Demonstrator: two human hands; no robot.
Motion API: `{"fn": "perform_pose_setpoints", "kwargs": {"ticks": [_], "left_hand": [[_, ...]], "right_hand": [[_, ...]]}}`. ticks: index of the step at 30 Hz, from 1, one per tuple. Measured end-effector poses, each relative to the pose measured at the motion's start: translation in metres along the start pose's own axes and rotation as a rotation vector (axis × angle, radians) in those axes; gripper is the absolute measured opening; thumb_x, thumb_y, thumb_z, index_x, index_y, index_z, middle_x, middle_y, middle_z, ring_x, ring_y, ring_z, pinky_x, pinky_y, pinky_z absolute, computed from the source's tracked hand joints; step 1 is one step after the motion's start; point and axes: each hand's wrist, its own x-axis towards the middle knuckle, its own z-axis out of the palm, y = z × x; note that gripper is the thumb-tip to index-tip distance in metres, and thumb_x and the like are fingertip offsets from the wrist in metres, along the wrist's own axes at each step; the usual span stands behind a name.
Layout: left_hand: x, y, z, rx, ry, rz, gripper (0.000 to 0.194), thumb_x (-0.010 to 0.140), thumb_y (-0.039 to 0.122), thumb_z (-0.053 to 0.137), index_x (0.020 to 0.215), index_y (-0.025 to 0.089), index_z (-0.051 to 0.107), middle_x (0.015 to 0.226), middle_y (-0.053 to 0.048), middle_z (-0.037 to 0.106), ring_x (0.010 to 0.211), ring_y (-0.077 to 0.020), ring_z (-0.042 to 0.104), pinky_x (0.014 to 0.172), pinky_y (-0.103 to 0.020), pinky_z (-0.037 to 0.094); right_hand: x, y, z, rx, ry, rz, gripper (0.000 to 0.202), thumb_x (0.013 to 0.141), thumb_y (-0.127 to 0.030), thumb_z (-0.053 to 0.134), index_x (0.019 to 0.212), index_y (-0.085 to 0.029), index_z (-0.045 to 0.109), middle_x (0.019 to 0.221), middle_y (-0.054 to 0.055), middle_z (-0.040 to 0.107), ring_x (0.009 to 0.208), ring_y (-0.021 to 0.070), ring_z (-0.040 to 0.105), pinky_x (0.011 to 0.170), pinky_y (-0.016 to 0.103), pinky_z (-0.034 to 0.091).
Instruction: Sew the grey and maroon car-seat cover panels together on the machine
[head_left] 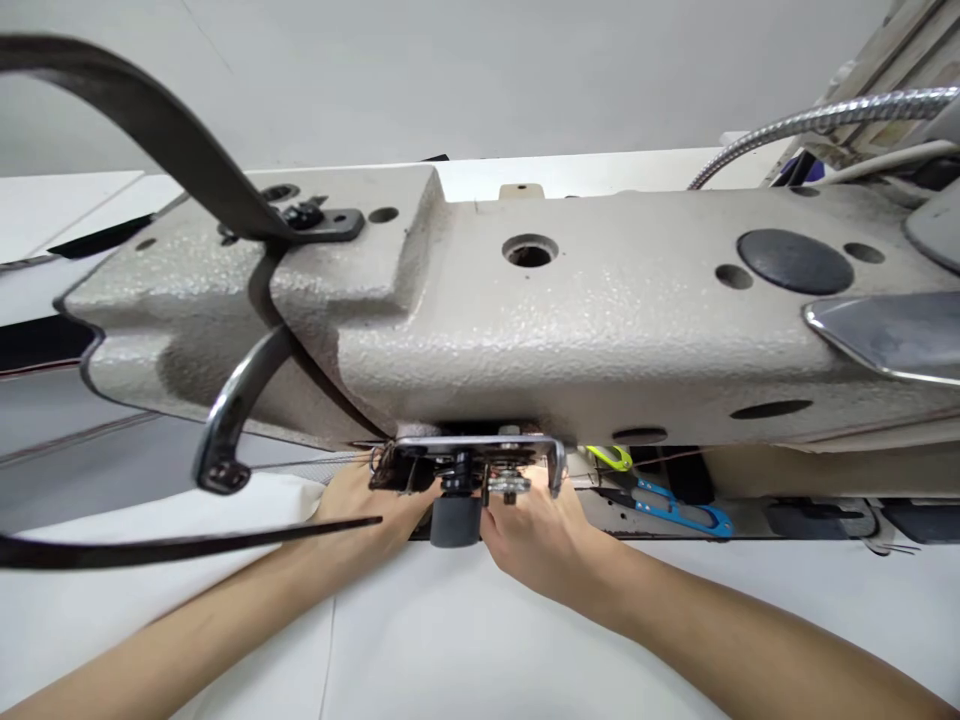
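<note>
The pale grey head of a sewing machine point(600, 330) stretches across the view and hides most of what lies beneath it. My left hand point(375, 505) reaches under the machine near its needle end, its fingers out of sight. Close by on the other side of the black knob point(456, 520), my right hand point(536, 530) is bent inward; its fingertips are covered by the thread tension parts point(510, 475). What either hand touches cannot be seen. A curved metal thread take-up lever point(236, 415) juts out above my left wrist.
Blue-handled thread snips point(679, 507) lie right of my right hand, with a yellow-green handle point(611, 457) behind them. A black curved bar point(187, 547) crosses over my left forearm. The white table point(450, 640) spreads in front; a flexible metal conduit point(817, 120) runs at the back right.
</note>
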Motion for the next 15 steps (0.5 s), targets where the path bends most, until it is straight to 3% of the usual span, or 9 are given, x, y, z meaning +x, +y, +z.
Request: {"fn": "perform_pose_setpoints", "kwargs": {"ticks": [3, 7, 12, 15], "left_hand": [[-0.002, 0.003, 0.004, 0.141, 0.146, 0.012, 0.026, 0.097, 0.028, 0.046, 0.087, 0.024, 0.069, 0.069, -0.003, 0.067, 0.074, -0.0230, 0.063, 0.072, -0.036, 0.050], [-0.001, 0.009, 0.004, 0.226, 0.157, -0.124, 0.036, 0.095, 0.049, 0.051, 0.080, 0.020, 0.068, 0.071, -0.008, 0.066, 0.079, -0.0258, 0.063, 0.070, -0.036, 0.049], [0.013, 0.014, -0.008, 0.268, 0.128, -0.063, 0.031, 0.098, 0.029, 0.042, 0.086, 0.019, 0.069, 0.075, -0.008, 0.067, 0.072, -0.0244, 0.062, 0.066, -0.035, 0.044], [0.023, 0.014, -0.020, 0.235, 0.014, -0.097, 0.030, 0.094, 0.025, 0.042, 0.086, 0.020, 0.070, 0.071, -0.007, 0.067, 0.068, -0.0238, 0.062, 0.058, -0.032, 0.040]], "right_hand": [[-0.001, 0.002, 0.010, 0.026, 0.024, 0.022, 0.025, 0.090, -0.013, 0.046, 0.105, -0.019, 0.065, 0.098, 0.008, 0.066, 0.085, 0.0185, 0.063, 0.054, 0.027, 0.033], [0.000, 0.004, 0.018, 0.030, 0.056, 0.015, 0.021, 0.089, -0.014, 0.049, 0.100, -0.020, 0.066, 0.093, 0.006, 0.066, 0.079, 0.0167, 0.062, 0.053, 0.028, 0.029], [0.002, 0.004, 0.017, 0.008, 0.048, 0.033, 0.020, 0.089, -0.013, 0.050, 0.091, -0.020, 0.068, 0.092, 0.005, 0.066, 0.072, 0.0142, 0.061, 0.053, 0.027, 0.030], [-0.002, 0.000, 0.014, 0.070, 0.064, 0.042, 0.024, 0.093, -0.014, 0.047, 0.098, -0.021, 0.070, 0.102, 0.005, 0.066, 0.076, 0.0139, 0.062, 0.060, 0.026, 0.039]]}}
